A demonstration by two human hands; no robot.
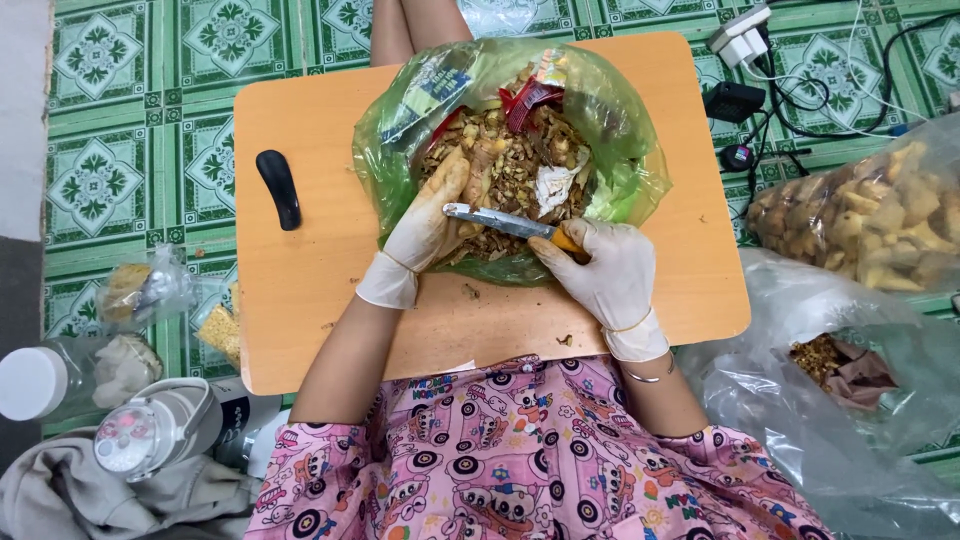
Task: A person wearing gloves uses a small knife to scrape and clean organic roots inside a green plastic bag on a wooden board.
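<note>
My left hand (425,225), in a soiled white glove, holds a knobbly piece of ginger root (482,165) over a green plastic bag (620,150) full of brown peelings and scraps. My right hand (605,270), also gloved, grips a knife (500,220) by its orange handle; the blade lies flat, pointing left, against the root near my left thumb. Both hands are above the near rim of the bag, which rests on a small orange-brown table (300,300).
A black handle-like object (279,187) lies on the table's left part. At the right are a clear bag of ginger roots (870,215) and a bag with peelings (830,365). Chargers and cables (745,70) lie at the back right. Bottles, small bags and cloth (120,400) sit at the left.
</note>
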